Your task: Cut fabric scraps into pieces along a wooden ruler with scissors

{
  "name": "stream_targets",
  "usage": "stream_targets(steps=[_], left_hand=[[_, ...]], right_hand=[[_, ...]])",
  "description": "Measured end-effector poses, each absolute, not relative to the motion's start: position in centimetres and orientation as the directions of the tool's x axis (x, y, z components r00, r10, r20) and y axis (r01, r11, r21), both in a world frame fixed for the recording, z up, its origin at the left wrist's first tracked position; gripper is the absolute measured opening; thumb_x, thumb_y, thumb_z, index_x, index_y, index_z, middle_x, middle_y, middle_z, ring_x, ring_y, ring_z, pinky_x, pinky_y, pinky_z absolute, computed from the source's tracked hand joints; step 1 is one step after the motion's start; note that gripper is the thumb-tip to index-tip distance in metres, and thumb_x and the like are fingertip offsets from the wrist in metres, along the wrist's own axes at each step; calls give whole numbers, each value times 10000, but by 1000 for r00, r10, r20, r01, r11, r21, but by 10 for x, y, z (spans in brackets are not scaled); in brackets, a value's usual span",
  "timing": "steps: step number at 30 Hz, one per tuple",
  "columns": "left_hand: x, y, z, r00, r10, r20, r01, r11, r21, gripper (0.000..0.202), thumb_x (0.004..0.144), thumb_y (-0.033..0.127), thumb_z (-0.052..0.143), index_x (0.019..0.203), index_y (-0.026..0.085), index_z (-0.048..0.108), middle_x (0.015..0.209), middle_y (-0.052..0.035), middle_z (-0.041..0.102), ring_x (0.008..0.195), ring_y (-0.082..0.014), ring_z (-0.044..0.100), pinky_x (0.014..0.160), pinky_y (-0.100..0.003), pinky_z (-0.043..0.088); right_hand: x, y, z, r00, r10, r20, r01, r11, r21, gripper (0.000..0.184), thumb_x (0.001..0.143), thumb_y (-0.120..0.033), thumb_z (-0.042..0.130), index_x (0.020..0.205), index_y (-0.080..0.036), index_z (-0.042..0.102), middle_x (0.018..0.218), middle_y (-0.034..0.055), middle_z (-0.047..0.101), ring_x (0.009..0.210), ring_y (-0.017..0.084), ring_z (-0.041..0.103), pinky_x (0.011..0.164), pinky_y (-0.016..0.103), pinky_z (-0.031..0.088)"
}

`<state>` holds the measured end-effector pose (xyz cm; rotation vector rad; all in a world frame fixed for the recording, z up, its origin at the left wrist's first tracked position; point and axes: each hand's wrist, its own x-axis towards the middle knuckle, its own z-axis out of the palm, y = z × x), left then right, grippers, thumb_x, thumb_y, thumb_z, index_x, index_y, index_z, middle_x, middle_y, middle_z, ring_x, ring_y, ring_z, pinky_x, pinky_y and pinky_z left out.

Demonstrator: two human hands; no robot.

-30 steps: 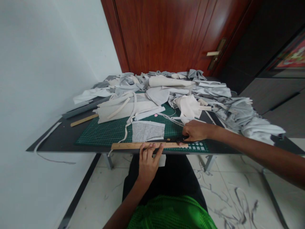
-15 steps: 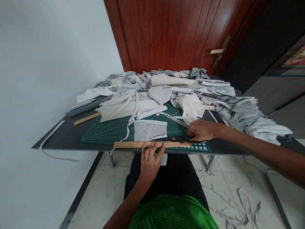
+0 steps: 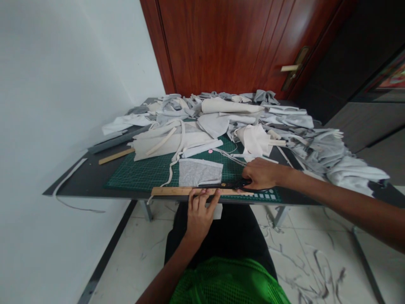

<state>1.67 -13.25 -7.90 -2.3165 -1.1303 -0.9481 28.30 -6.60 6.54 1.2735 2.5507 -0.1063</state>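
My right hand (image 3: 260,174) is closed around the handles of black scissors (image 3: 232,185). Their blades point left along the far edge of a wooden ruler (image 3: 171,191), at the lower edge of a grey fabric piece (image 3: 201,172). On the ruler's middle, my left hand (image 3: 201,211) presses with its fingers spread. A pale scrap of fabric (image 3: 217,212) hangs over the table's front edge beside that hand. Beneath the ruler and fabric lies a green cutting mat (image 3: 139,175).
Piled fabric scraps (image 3: 325,152) cover the back and right of the dark table (image 3: 76,185). A cream cloth (image 3: 171,141), a white roll (image 3: 202,148) and a wooden strip (image 3: 116,156) lie beyond the mat's front. Fabric strips (image 3: 322,274) litter the floor.
My right hand has slid left with the scissors, whose blades reach along the ruler under the grey fabric's edge. My left hand and the ruler hold their place.
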Motion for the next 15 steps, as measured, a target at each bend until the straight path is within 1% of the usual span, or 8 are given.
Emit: stream_targets(steps=[5,9,15], left_hand=[[17,-133,-79,446,537,716,803,-594,-54,444,965,174,678,1401,253,646,1109,-100,646,1066,-238,618,1122,-525,495],[17,-133,-78,446,544,711,805,-591,-53,459,953,169,691,1403,251,647,1103,-100,649,1023,-234,622,1108,-523,503],[17,-132,-78,447,536,716,799,-599,-51,436,956,151,680,1382,242,659,1105,-106,647,1041,-239,618,1115,-527,498]], right_hand=[[280,-66,65,-563,772,-295,791,606,78,468,936,-564,594,711,-180,740,747,101,755,695,217,685,607,309,269],[275,-66,67,-558,777,-292,787,607,109,449,944,-536,612,739,-163,754,762,112,762,712,223,699,608,309,269],[276,-65,68,-571,769,-285,778,618,109,438,947,-524,617,740,-166,760,749,112,762,702,217,691,613,309,280]])
